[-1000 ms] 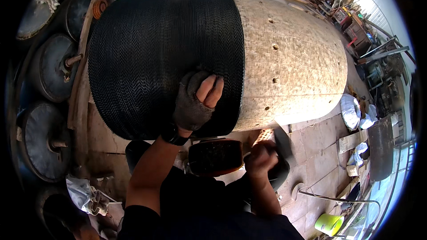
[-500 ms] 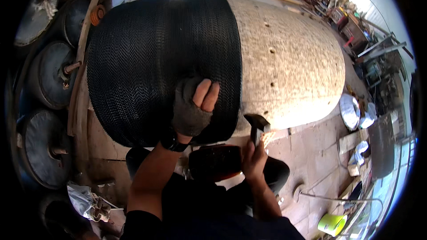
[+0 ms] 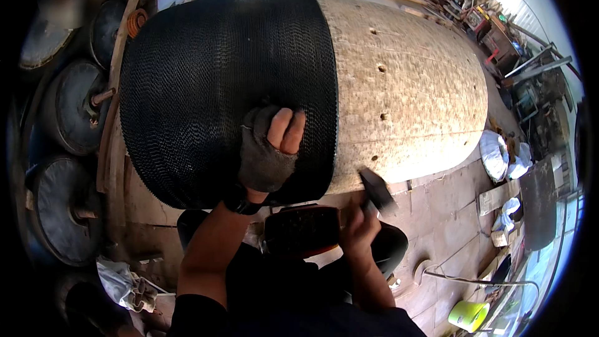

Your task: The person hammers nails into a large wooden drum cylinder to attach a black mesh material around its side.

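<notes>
In front of me lies a large barrel-shaped roller, its left part wrapped in black ridged, toothed strip and its right part bare pale wood with small holes. My left hand, in a dark fingerless glove, presses on the black part near its right edge. Its fingers are curled; anything beneath them is hidden. Lower right of the roller, my right hand grips a hammer whose dark head is tilted and a little blurred. Between my knees sits a dark box with a reddish rim.
Several round drums with axle stubs line the left side, beside long wooden boards. On the right are white bags, a curved metal rod and a yellow-green bucket. Tools and scrap crowd the far right.
My right hand has turned the hammer, its head swinging right and slightly down. My left hand stays at the same place on the black strip. The view has shifted slightly.
</notes>
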The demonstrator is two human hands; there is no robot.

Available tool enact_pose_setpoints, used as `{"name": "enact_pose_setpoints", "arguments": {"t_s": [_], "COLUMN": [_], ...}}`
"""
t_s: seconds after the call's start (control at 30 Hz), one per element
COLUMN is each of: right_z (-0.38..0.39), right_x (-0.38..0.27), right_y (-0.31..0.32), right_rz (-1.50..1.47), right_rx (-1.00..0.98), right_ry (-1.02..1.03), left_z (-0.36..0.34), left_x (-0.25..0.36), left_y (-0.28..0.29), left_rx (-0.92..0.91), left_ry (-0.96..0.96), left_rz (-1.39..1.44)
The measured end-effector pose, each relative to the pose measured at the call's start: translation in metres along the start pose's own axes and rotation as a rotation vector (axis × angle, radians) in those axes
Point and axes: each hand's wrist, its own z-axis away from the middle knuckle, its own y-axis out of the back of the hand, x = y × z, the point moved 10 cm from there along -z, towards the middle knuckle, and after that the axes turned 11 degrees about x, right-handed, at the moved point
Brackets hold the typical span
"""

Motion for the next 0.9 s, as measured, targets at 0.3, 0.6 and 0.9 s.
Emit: {"name": "enact_pose_setpoints", "arguments": {"t_s": [0.3, 0.6, 0.9], "right_z": [-0.004, 0.060, 0.082], "right_x": [0.011, 0.047, 0.057], "right_y": [0.018, 0.001, 0.011], "right_rz": [-0.384, -0.153, -0.224], "right_rx": [0.074, -0.186, -0.156], "right_ry": [-0.307, -0.586, -0.670], "left_z": [-0.004, -0.005, 0.076], "left_x": [-0.001, 0.001, 0.108], "left_y": [0.000, -0.003, 0.008], "left_rx": [-0.024, -0.032, -0.148], "left_ry": [-0.031, -0.026, 0.179], "left_rz": [-0.034, -0.151, 0.461]}}
